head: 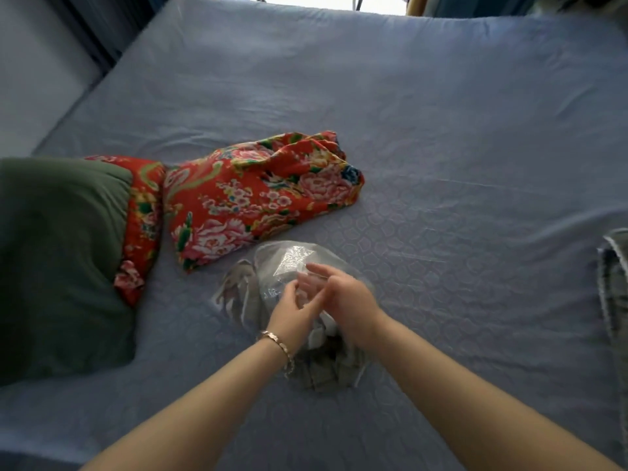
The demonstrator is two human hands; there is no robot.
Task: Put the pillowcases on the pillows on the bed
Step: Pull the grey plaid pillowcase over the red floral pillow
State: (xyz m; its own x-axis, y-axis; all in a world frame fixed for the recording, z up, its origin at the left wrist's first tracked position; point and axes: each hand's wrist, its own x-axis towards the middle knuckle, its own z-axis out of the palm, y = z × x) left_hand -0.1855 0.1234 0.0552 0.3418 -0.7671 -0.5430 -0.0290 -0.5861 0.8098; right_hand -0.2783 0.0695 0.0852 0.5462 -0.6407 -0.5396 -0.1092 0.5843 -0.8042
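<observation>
Bed (441, 130): green pillow (61, 260) at nine o'clock, half-sleeved. Floral pillowcase (251, 198) at centre is light and limp; take it by the mouth's corners. Clear bag (289, 263) of grey fabric, slippery, lies at six o'clock. Your left hand (292, 314) and right hand (346, 300) meet over it, fingers loosely spread; blur hides any pinch.

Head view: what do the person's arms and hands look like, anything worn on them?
No sleeves or gloves show; the arms are bare up to the frame edge. The left hand has a gold-toned link bracelet at its wrist. The right hand has a bare wrist. Rings, if any, are too blurred to tell.
</observation>
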